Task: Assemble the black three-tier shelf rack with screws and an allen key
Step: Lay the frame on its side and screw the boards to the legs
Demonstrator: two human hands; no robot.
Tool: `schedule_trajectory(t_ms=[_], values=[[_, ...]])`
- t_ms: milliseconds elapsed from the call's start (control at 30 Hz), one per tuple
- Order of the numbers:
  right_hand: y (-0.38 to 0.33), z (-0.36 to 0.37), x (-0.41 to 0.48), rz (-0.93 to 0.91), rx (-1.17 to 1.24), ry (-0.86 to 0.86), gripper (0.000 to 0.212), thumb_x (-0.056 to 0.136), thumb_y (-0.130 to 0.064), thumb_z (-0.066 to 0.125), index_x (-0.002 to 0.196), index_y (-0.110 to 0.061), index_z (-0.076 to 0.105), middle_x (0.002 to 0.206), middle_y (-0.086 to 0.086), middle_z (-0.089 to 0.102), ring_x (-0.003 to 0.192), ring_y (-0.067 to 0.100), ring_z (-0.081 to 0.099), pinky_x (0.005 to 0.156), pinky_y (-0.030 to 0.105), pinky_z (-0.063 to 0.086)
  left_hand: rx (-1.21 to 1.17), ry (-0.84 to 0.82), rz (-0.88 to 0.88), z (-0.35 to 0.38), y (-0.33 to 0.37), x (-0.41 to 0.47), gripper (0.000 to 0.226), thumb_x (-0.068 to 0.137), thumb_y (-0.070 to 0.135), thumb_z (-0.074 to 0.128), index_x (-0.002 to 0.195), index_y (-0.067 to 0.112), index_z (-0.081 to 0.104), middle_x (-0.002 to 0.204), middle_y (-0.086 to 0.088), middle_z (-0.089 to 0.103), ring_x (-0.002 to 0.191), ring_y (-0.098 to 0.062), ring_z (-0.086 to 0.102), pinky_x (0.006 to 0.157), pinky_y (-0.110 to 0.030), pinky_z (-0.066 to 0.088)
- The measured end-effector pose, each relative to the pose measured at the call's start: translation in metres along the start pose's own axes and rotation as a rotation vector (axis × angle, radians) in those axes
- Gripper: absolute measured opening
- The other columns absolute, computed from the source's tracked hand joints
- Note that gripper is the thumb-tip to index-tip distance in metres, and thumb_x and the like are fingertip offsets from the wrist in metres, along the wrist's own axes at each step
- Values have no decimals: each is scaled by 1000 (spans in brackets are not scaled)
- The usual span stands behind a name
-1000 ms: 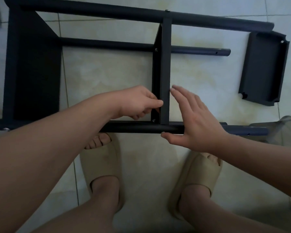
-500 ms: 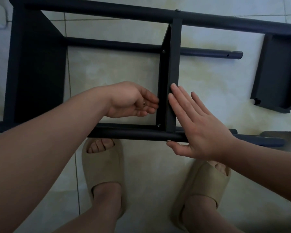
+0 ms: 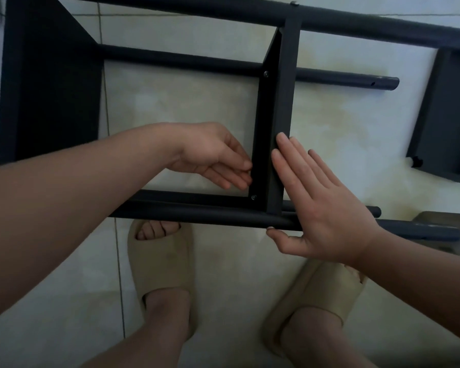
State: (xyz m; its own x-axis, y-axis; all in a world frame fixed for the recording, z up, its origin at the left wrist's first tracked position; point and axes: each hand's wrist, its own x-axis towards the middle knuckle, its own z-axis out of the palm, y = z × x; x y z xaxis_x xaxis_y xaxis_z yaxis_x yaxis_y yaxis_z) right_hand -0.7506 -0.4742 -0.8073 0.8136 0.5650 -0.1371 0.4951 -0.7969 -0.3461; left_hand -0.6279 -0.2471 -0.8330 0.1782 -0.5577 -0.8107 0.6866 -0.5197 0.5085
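Head view: the rack [image 3: 197, 215] lies on its side on the tiled floor [image 3: 183, 123], just in front of the person's feet. Assembly status, as judged from this view:

Done: the end shelf [image 3: 48, 83] sits at the left ends of the poles. The middle shelf [image 3: 282, 115] stands across them, with screw heads [image 3: 253, 197] showing where it meets the near, second and far poles.

Left: the third shelf [image 3: 446, 123] lies loose on the floor at the right, apart from the bare pole ends [image 3: 383, 83], one of which shows an empty hole. Two of three tiers appear fitted.

Right hand [image 3: 322, 205]: fingers straight and flat against the right face of the middle shelf, thumb under the near pole, gripping nothing.

Left hand [image 3: 213, 155]: fingers curled, tips at the shelf's left face just above the near screw. Whether they pinch a screw or key cannot be told. No allen key is in view
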Motion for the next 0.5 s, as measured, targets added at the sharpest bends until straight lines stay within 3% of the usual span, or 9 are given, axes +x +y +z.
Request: schedule_trajectory(t_ms=[133, 333, 500], values=[[0, 1, -1, -1, 2, 3, 100, 91, -62, 53, 159, 2, 16, 169, 18, 5, 157, 33, 7, 121, 57, 26, 87, 12, 43, 3, 9, 8, 6, 91, 15, 69, 95, 11, 70, 77, 0, 73, 67, -7, 68, 61, -18, 54], [0, 1, 0, 0, 2, 6, 101, 91, -63, 53, 160, 1, 16, 169, 18, 5, 157, 34, 7, 121, 57, 27, 131, -89, 36, 7, 11, 11, 12, 93, 5, 64, 94, 16, 68, 81, -2, 73, 71, -10, 67, 71, -24, 56], [-1, 1, 0, 3, 0, -3, 101, 91, -64, 51, 160, 1, 15, 169, 18, 5, 157, 34, 7, 122, 56, 26, 164, -106, -12, 11, 9, 12, 13, 90, 1, 66, 93, 12, 70, 78, -5, 70, 70, -12, 66, 68, -24, 57]])
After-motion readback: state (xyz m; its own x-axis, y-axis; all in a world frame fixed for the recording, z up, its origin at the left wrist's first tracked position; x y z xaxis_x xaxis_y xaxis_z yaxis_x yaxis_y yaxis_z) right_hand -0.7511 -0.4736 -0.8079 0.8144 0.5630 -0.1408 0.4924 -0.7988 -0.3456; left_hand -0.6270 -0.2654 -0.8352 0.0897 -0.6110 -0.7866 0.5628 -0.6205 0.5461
